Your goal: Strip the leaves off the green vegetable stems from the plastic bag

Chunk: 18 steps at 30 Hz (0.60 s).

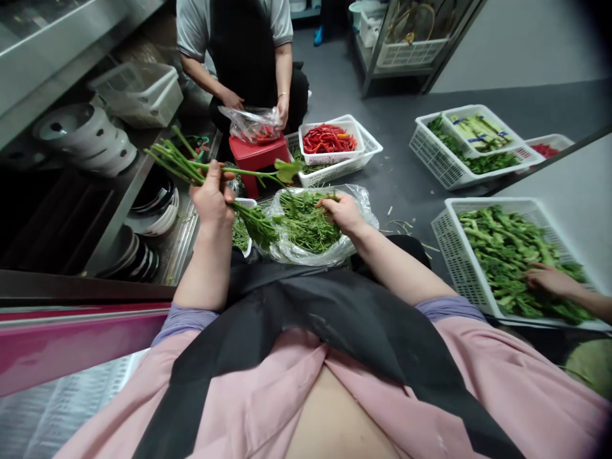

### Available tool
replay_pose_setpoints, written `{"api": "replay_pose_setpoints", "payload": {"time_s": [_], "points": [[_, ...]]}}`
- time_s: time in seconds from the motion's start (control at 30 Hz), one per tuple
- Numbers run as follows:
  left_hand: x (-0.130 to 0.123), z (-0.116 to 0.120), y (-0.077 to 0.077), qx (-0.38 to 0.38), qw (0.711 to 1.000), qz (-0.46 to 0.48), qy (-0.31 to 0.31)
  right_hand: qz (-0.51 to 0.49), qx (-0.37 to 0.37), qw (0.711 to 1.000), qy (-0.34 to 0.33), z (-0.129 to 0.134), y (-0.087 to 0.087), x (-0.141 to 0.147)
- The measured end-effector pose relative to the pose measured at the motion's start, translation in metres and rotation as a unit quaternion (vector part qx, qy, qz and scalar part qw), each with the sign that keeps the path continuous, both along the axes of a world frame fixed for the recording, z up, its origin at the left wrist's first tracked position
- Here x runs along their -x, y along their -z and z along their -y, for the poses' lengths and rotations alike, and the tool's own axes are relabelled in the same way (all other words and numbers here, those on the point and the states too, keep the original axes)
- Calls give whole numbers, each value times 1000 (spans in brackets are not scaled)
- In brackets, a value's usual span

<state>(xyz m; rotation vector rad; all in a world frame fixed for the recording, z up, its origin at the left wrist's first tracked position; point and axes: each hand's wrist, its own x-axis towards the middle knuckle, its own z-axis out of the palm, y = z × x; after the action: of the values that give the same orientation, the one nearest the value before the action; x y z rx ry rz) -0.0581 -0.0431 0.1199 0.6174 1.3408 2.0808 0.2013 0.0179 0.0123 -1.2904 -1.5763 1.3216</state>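
Note:
My left hand (213, 191) is closed around a bunch of long leafy green stems (179, 162). Their cut ends point up and left, and the leaves hang down to the right. One stem with a broad leaf (287, 171) sticks out sideways above the rest. My right hand (343, 213) is over a clear plastic bag (366, 213) that lies open before my lap. Its fingers are pinched together on some of the loose greens (308, 223) in the bag; the exact sprig is partly hidden. Beside the bag, a small white basket (251, 203) also holds greens.
Across from me a person handles a plastic bag (253, 124) over a red stool (261, 150). Red chilies (329, 139) fill a nearby basket. At right, another person's hand (549, 279) reaches into a basket of green vegetables (507, 242). A metal shelf with bowls (86, 137) borders my left.

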Motion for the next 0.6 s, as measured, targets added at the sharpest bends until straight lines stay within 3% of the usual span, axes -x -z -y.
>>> {"api": "replay_pose_setpoints", "payload": {"time_s": [0.07, 0.13, 0.27, 0.37, 0.47, 0.53, 0.6], "points": [[14, -1, -4, -3, 1000, 8, -20, 75, 22, 996, 50, -4, 20, -10], [29, -2, -7, 0, 1000, 0, -26, 191, 6, 980, 49, -5, 40, -17], [44, -4, -10, 1, 1000, -1, -19, 436, -35, 898, -52, 0, 66, -16], [41, -3, -11, 17, 999, 29, -16, 490, -23, 864, -115, 3, 65, -10], [37, -1, -10, 34, 998, 52, -2, 419, -76, 904, -41, 1, 41, -5], [36, -2, -8, 34, 998, 57, 13, 281, -122, 952, 15, -1, 16, -2], [33, -5, -6, 26, 998, 53, 30, 106, -95, 990, -22, -1, -10, 2]]}}
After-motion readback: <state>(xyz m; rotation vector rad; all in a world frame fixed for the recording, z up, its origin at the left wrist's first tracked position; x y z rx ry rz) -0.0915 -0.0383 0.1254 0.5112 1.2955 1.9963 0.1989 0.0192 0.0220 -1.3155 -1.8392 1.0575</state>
